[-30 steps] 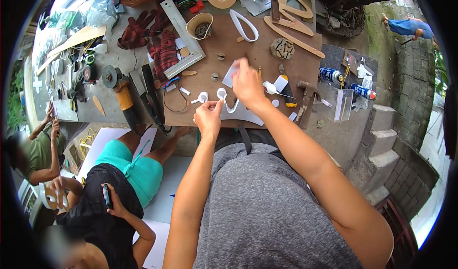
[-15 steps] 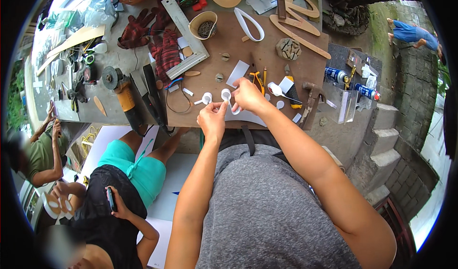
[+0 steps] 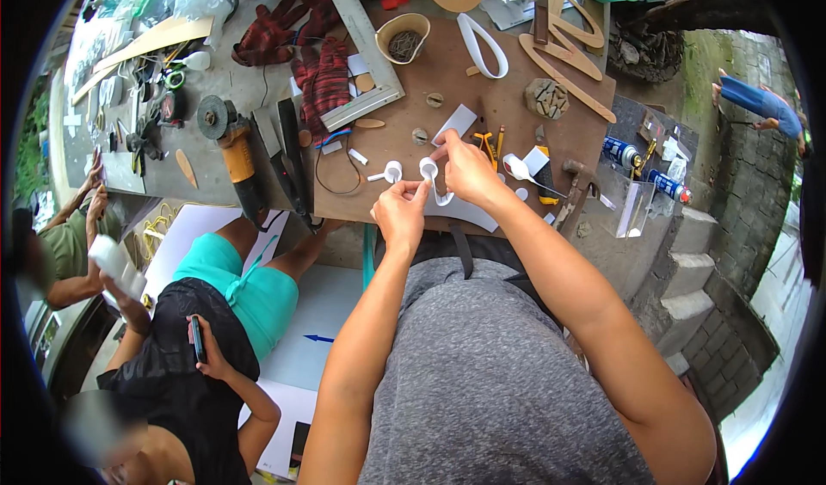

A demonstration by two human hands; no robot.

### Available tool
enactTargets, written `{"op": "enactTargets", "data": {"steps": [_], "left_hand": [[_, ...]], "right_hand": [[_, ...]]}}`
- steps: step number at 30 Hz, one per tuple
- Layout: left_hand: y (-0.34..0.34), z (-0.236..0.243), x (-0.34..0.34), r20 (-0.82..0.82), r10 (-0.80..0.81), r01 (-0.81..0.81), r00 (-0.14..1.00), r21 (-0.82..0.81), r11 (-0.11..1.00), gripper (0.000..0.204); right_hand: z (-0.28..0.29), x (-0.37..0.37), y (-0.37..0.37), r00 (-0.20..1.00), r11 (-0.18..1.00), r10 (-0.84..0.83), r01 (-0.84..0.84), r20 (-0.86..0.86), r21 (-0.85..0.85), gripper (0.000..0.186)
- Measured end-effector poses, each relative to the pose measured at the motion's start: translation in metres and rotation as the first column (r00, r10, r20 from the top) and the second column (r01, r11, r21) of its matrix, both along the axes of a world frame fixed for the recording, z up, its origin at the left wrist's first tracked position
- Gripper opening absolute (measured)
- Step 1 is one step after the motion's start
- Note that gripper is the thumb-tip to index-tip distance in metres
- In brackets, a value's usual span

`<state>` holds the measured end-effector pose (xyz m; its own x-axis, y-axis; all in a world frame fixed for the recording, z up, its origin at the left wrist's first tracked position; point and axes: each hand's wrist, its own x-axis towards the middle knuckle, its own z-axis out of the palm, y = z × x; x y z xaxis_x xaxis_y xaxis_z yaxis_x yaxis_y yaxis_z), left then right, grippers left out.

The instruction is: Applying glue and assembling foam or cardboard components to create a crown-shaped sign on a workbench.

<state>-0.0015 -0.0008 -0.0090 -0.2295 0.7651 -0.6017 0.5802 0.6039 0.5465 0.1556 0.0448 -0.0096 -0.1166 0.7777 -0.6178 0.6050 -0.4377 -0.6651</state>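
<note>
Above the near edge of the brown board, both my hands meet at a small white curled strip piece [image 3: 428, 168], with a ring at its top and a bent tail below. My left hand [image 3: 401, 216] is closed, thumb and forefinger pinching the ring's lower side. My right hand [image 3: 469, 172] is closed too, its fingertips at the ring's right side and partly hiding the piece. Just left of it lies a similar white ring with a short straight arm [image 3: 392, 172]. A white flat strip [image 3: 455, 123] lies beyond my right hand, near orange-handled pliers [image 3: 488, 144].
An angle grinder [image 3: 232, 150] and a metal square [image 3: 366, 55] lie leftward, near red-black gloves [image 3: 324, 85]. A cup of nails [image 3: 403, 39] stands farther back. Rightward are a hammer [image 3: 574, 188] and spray cans [image 3: 621, 152]. A person with a phone [image 3: 199, 339] is at my left.
The view has shifted, so the table appears farther right and slightly lower. My hands stay at the same white piece. The person at left has turned a white object they hold.
</note>
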Motion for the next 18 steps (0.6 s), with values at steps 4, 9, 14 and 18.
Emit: {"op": "enactTargets", "data": {"steps": [4, 9, 14, 18], "left_hand": [[-0.002, -0.001, 0.0, 0.009, -0.004, 0.003, 1.0, 0.025, 1.0, 0.031], [-0.002, -0.001, 0.0, -0.002, -0.021, 0.021, 1.0, 0.042, 0.999, 0.032], [0.001, 0.003, 0.001, -0.017, -0.041, 0.041, 0.999, 0.045, 0.998, 0.033], [0.001, 0.003, 0.0, -0.031, -0.042, 0.044, 0.999, 0.04, 0.998, 0.034]], "right_hand": [[0.006, 0.004, 0.008, 0.991, 0.992, 0.129, -0.13, 0.022, 0.011, 0.043], [0.007, 0.001, 0.01, 0.984, 0.985, 0.171, -0.171, 0.05, -0.001, 0.046], [-0.011, 0.002, 0.003, 0.997, 0.995, 0.072, -0.07, -0.031, 0.073, 0.047], [0.004, 0.0, 0.013, 0.992, 0.992, 0.124, -0.124, -0.015, 0.014, 0.048]]}}
